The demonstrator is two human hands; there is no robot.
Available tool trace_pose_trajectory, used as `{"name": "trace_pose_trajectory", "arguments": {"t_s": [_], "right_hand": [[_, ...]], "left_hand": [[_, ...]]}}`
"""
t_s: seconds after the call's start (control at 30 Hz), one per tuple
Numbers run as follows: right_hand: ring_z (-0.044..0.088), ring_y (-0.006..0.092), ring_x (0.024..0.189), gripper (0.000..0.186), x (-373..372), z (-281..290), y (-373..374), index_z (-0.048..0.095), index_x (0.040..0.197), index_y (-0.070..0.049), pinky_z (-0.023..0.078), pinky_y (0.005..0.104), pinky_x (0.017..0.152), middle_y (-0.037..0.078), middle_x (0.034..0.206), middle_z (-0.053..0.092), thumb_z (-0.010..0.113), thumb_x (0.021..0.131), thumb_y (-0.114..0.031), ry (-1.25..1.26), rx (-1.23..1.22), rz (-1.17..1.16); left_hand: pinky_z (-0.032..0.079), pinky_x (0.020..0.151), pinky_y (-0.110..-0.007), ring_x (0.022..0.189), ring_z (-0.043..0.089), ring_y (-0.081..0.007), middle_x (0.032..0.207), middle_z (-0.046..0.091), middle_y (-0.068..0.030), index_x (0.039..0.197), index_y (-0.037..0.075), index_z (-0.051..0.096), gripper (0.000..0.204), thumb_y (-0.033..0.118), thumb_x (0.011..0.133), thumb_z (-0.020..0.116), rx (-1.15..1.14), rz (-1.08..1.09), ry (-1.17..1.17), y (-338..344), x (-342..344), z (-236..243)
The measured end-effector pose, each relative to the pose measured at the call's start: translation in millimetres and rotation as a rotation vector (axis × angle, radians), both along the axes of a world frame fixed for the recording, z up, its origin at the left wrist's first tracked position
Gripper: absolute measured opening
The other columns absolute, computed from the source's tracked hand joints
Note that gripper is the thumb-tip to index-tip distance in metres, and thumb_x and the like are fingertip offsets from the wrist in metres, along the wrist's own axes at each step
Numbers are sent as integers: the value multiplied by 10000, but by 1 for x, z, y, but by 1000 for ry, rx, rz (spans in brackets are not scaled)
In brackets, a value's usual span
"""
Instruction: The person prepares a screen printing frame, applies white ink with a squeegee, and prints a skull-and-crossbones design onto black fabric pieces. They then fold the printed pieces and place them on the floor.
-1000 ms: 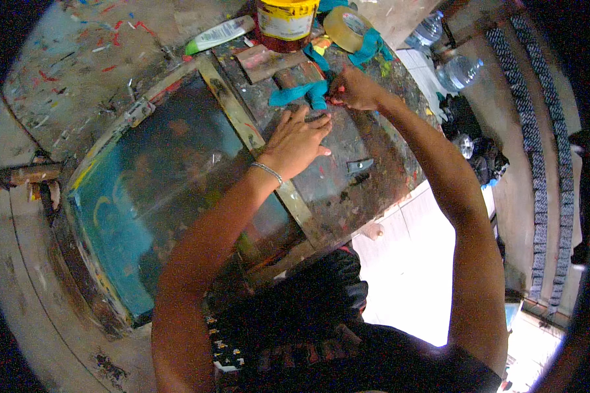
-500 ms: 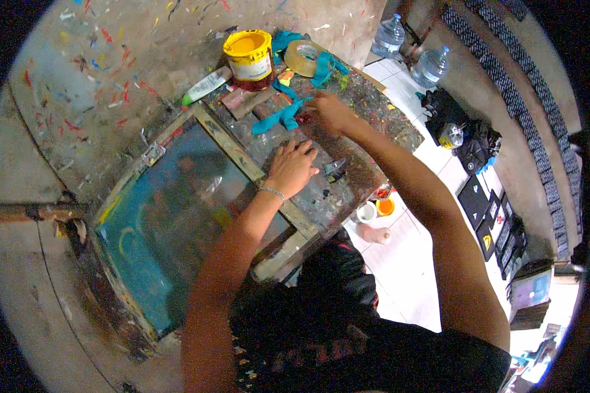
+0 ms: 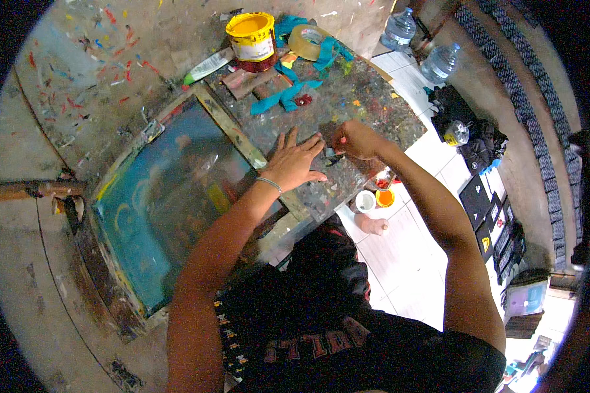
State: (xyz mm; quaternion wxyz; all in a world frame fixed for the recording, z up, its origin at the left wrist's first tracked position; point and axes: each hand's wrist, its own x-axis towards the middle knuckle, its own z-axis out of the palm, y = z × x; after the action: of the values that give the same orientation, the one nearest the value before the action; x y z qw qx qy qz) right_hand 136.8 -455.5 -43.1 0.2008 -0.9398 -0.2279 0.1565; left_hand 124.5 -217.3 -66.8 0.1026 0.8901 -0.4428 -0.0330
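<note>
My left hand (image 3: 294, 162) lies with fingers spread on the paint-stained tabletop (image 3: 373, 105), beside the wooden bar of a screen-printing frame (image 3: 170, 203). To its right, my right hand (image 3: 357, 140) is closed in a fist low over the table. A small reddish spot shows at its fingers; whether it is a held thing I cannot tell. Just below that hand sits a small dark piece with a pale edge (image 3: 333, 159). Farther off lie teal strips (image 3: 283, 98) with a dark red blob (image 3: 303, 99) next to them.
A yellow paint can (image 3: 250, 46), a roll of clear tape (image 3: 306, 42) and a white tube (image 3: 210, 67) stand or lie at the table's far side. Small paint cups (image 3: 384, 198) are below the right edge. Water bottles (image 3: 440, 63) and black bundles (image 3: 465, 124) rest on the floor.
My right hand has moved from the teal strips nearer to me, close beside my left hand. The dark red blob by the strips now shows fully. My left hand stays flat.
</note>
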Motion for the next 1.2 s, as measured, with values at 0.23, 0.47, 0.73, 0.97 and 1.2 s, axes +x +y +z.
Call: {"name": "trace_pose_trajectory", "arguments": {"t_s": [0.23, 0.47, 0.73, 0.97, 1.2], "right_hand": [[684, 263, 705, 96, -5, 7, -19, 722, 837, -21, 514, 384, 663, 143, 776, 711, 732, 771, -90, -19, 128, -91], [678, 239, 691, 122, -4, 11, -13, 747, 867, -40, 511, 392, 657, 130, 780, 723, 745, 777, -122, 31, 67, -29], [643, 223, 665, 110, 7, -3, -6, 743, 858, -55, 485, 397, 637, 129, 727, 692, 748, 776, -128, 27, 93, 97], [634, 213, 672, 117, 7, -2, -10, 742, 887, -47, 480, 388, 640, 114, 730, 693, 728, 799, -122, 128, 32, -24], [628, 205, 620, 115, 10, 3, -6, 730, 892, -42, 473, 389, 601, 126, 731, 677, 711, 826, -135, 100, 10, 77]], "left_hand": [[178, 1155, -660, 1436, 230, -523, 1601, 331, -38, 1507, 153, 392, 907, 632, 789, 671, 32, -15, 72, 5, 1, -1], [178, 1154, -660, 1460, 243, -442, 1589, 352, -27, 1475, 145, 443, 812, 569, 822, 672, 8, -26, 45, 6, -4, 1], [221, 1136, -662, 1450, 291, -374, 1565, 391, -5, 1422, 132, 511, 692, 493, 853, 668, 4, -83, 97, 5, -7, 1], [247, 1127, -653, 1454, 290, -358, 1575, 379, 6, 1440, 137, 491, 683, 480, 871, 649, 14, -113, 69, 3, -7, 1], [222, 1135, -675, 1470, 260, -344, 1566, 384, -4, 1438, 126, 471, 669, 451, 880, 650, -32, -107, 93, 5, -9, 1]]}}
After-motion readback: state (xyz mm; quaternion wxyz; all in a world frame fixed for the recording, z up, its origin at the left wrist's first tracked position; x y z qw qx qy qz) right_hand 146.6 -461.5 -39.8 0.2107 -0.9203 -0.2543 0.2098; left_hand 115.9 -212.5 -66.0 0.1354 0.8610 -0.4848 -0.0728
